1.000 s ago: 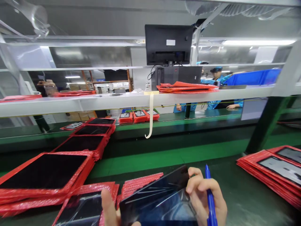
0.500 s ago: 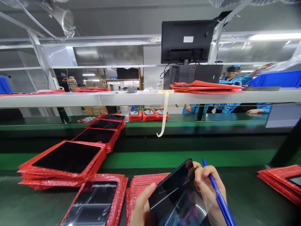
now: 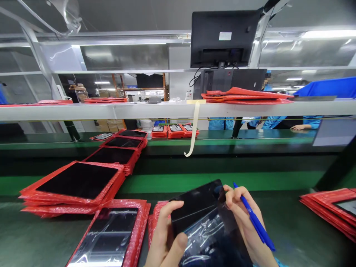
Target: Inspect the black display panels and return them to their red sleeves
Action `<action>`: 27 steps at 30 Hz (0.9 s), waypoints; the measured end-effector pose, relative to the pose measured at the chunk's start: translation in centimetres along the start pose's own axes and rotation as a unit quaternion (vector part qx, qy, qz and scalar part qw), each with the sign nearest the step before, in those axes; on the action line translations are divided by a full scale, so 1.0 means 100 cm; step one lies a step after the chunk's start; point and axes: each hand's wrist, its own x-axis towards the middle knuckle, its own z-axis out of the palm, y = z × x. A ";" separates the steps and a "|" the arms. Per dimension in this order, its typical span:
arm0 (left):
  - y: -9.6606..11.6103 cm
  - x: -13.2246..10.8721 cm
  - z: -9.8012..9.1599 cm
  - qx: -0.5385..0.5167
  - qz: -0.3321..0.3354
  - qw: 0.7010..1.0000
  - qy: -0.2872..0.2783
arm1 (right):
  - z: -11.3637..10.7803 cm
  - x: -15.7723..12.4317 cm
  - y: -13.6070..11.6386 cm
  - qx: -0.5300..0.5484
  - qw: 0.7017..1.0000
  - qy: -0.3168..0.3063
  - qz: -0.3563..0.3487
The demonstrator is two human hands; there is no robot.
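Note:
A black glossy screen panel (image 3: 205, 222) is tilted up between my two hands, with light reflecting off its face. My left hand (image 3: 169, 237) grips its left edge, thumb and a finger on the front. At the upper right edge, my right hand (image 3: 244, 215) pinches the panel and also carries a blue pen (image 3: 254, 218) between its fingers. Behind the panel, a red bubble-wrap stack (image 3: 157, 213) is partly hidden. Left of it lies another panel (image 3: 111, 233) on red bubble wrap.
Stacks of black panels on red bubble bags (image 3: 80, 181) run along the left. More red bags (image 3: 330, 207) lie at the right edge. A white shelf rail (image 3: 155, 110) crosses ahead, with a tape strip (image 3: 194, 129) hanging down. Persons in blue sleeves (image 3: 311, 122) are beyond.
The panel has been tilted so more of its face shows, and my left hand has shifted upward along its edge. The pen has moved slightly left and up. My view has tipped slightly downward.

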 end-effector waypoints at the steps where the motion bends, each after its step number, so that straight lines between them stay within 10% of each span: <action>1: 0.000 0.002 -0.002 -0.023 -0.015 1.000 -0.007 | 0.001 -0.001 -0.001 0.003 1.000 0.004 0.007; 12: -0.005 0.018 -0.012 -0.245 -0.136 0.953 -0.113 | -0.009 0.002 0.002 0.075 0.993 0.081 0.047; 20: -0.005 0.015 -0.016 -0.239 -0.171 0.951 -0.093 | -0.008 0.004 0.000 0.102 0.975 0.187 0.065; 27: 0.004 0.020 -0.005 -0.254 -0.211 0.944 -0.008 | -0.013 0.011 0.006 0.196 0.965 0.153 0.082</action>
